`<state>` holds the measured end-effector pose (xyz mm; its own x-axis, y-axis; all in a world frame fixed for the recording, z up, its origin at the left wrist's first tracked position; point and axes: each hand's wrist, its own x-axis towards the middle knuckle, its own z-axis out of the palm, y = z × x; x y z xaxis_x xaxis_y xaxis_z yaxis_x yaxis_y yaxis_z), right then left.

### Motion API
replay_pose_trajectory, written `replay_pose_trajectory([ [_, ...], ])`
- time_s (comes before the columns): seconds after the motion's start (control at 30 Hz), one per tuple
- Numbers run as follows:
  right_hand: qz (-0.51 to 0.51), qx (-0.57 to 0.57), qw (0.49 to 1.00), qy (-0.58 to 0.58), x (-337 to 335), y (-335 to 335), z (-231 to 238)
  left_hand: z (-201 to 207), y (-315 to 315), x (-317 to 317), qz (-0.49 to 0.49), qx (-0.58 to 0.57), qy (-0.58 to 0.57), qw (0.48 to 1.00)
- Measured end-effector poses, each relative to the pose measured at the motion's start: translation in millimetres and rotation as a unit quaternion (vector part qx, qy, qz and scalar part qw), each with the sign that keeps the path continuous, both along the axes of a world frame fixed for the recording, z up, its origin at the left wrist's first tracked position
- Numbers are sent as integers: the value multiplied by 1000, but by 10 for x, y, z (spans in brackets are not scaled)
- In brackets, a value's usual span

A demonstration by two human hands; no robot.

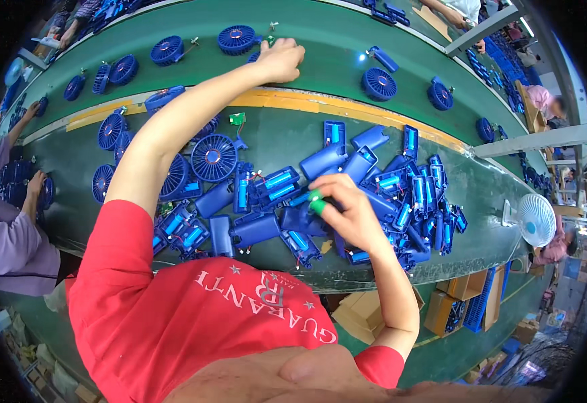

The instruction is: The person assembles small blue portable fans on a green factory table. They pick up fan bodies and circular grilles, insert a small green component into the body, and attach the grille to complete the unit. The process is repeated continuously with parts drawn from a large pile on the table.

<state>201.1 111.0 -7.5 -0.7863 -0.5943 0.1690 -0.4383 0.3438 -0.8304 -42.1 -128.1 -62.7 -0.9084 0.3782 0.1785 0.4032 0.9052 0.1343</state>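
Blue plastic fills the scene: a heap of blue handle shells (347,201) with light-blue batteries set in them is spread over the green counter (488,201), and round fan heads (214,158) lie to the left of the heap. The right hand (350,213) is closed around one dark blue handle shell (300,218) at the near side of the heap, its fingertips (315,200) covered by green finger guards. The left hand (281,59) is stretched far forward over the yellow stripe (287,99) onto the moving belt (320,40), its fingers curled over a small part that cannot be made out, just beside a fan head on the belt (237,39).

For the step to be done well, the shell in the right hand would best be kept level, so that battery and thin wires are not shaken loose. With the far reach, the forearm is best kept lifted over the fan heads below it, so that nothing is dragged. The piece on the belt should be gripped by its body, not by its wires, and clear of neighbouring pieces.
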Motion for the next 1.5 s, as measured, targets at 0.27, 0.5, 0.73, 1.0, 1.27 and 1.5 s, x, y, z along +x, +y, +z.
replay_pose_trajectory([
  [0.27, -130, -231, 947, -182, 23, 5, 245, 209, -215, 126, 17, -70, -163, 984],
  [0.5, -231, -197, 942, -143, 13, 160, 132, -46, -420, 247, 48, -102, -30, 993],
  [0.73, -244, -133, 954, -111, -19, 151, -15, 332, -403, 435, 37, 165, -208, 963],
  [1.0, -248, -30, 968, 16, -66, 22, 142, 657, -277, 941, -120, 407, -173, 889],
  [1.27, -216, -124, 959, -133, -47, -5, 256, 866, 79, 1363, -206, 539, -437, 690],
  [1.5, -157, -305, 872, -349, 29, -6, 322, 1012, 236, 1697, -254, 546, -479, 639],
])
